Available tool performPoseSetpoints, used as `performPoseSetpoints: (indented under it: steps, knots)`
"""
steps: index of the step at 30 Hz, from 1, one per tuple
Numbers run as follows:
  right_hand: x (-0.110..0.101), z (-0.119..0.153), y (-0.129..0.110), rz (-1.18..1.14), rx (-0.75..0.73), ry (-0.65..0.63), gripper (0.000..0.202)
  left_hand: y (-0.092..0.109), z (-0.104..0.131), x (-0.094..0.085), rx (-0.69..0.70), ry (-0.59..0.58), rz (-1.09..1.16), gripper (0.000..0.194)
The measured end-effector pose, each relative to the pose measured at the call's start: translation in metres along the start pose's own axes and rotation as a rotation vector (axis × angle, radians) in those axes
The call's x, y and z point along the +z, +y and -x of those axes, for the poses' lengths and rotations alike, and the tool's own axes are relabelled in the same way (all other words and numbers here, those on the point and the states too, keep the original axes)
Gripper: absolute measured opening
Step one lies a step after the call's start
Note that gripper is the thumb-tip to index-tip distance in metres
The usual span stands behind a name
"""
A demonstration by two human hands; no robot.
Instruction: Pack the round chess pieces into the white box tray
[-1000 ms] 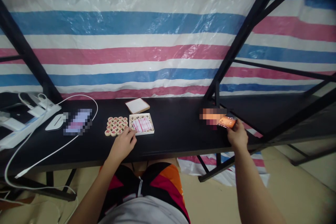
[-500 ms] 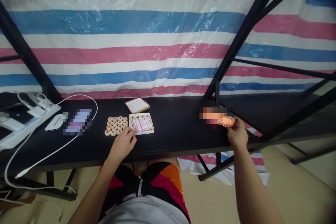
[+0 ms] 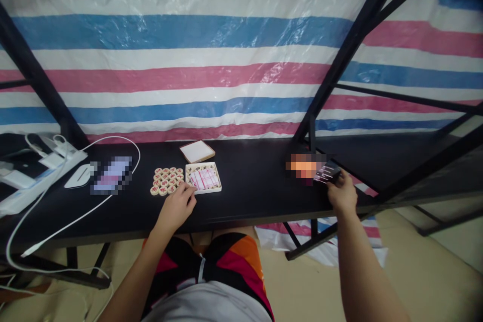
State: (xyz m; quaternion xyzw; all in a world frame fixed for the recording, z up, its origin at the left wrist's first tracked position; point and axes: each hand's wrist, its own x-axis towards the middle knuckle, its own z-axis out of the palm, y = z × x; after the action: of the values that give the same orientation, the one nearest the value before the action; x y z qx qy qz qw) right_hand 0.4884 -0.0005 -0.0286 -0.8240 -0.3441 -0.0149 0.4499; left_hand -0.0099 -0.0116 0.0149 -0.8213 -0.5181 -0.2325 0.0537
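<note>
Phone [image 3: 327,173] apparently pinched in right-hand fingers [image 3: 334,187].

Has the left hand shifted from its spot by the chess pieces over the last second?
No. The left hand still rests at the near edge of the round chess pieces, its fingertips beside the corner of the small wooden box, as before.

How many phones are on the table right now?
2: one phone under the right hand at the table's right end, one blurred phone lying left of the wooden discs.
</note>
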Motion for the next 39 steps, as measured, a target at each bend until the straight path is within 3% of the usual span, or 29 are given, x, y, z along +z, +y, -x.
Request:
performPoseSetpoints:
  steps: [3,39]
  knots:
    - [-0.002,0.001,-0.004,0.008,0.097,-0.021,0.062,0.0,0.0,0.0,0.002,0.0,0.007,0.025]
    - [-0.004,0.006,-0.015,0.019,0.119,-0.013,0.062,0.001,-0.001,-0.001,-0.001,0.001,0.023,0.025]
